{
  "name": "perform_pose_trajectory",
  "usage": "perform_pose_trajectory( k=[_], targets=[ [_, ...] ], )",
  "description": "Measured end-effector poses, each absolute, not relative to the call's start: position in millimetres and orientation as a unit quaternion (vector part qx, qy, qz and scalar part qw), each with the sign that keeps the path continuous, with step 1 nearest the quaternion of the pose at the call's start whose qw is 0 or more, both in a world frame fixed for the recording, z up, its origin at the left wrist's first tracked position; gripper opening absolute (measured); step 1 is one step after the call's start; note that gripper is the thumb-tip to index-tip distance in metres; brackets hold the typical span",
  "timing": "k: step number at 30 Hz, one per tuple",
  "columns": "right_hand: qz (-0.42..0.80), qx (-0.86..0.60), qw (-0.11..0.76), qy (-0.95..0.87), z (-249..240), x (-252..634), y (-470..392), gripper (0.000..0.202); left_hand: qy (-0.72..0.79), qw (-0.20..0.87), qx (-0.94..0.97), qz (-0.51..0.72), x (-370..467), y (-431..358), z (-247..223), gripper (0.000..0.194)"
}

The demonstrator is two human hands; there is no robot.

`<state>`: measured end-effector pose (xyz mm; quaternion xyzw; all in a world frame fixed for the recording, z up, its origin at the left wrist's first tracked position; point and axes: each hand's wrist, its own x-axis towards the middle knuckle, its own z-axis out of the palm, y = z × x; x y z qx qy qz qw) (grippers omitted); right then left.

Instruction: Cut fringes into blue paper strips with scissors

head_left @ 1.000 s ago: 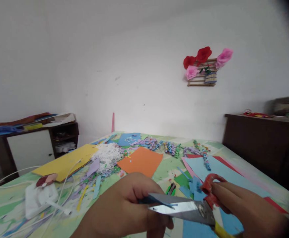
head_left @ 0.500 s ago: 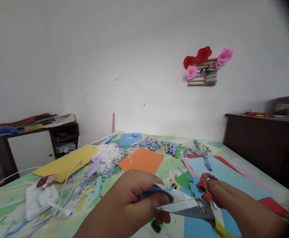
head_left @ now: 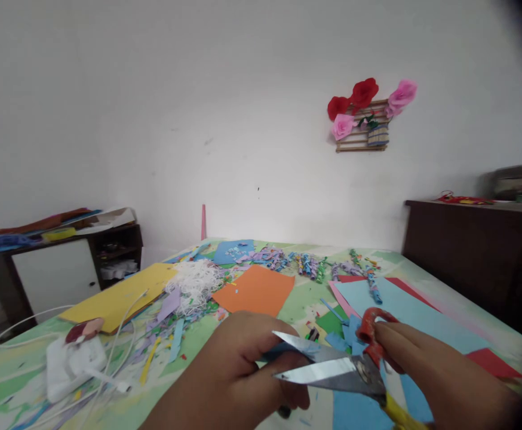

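Observation:
My left hand (head_left: 238, 373) is closed, with thumb and fingers pinching a small piece of blue paper (head_left: 270, 353). My right hand (head_left: 426, 364) grips a pair of scissors (head_left: 319, 373) with one red and one yellow handle. The scissors' blades are parted and point left, their tips reaching over my left thumb and fingers. The upper blade crosses the blue paper and hides part of it. Below the hands, a small dark object (head_left: 284, 412) is mostly hidden by my left fingers. Blue paper scraps (head_left: 350, 334) lie just beyond the scissors.
An orange sheet (head_left: 256, 289), a yellow sheet (head_left: 117, 298) and a light blue sheet (head_left: 404, 310) lie on the table. White shredded strands (head_left: 196, 283) sit among paper scraps. A white charger (head_left: 75, 364) with cables is at left. Rolled paper pieces (head_left: 306, 266) line the back.
The scissors have shifted slightly left, further over my left hand. The curled blue paper end that showed above the blade is now mostly covered. The view has moved slightly.

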<state>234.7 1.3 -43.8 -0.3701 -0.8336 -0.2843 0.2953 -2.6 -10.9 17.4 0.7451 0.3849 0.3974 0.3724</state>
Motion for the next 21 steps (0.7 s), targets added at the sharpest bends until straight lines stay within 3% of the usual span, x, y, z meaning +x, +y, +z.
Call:
perform_pose_trajectory(
  k=[12,21],
  targets=[
    [-0.238,-0.404,0.307,-0.828,-35,227,0,0.061,0.352,0.351,0.749,0.439,0,-13,13,0.028],
    [-0.197,-0.42,0.329,-0.823,-26,223,-4,0.053,0.357,0.355,0.787,0.358,-10,-9,16,0.027]
  ],
)
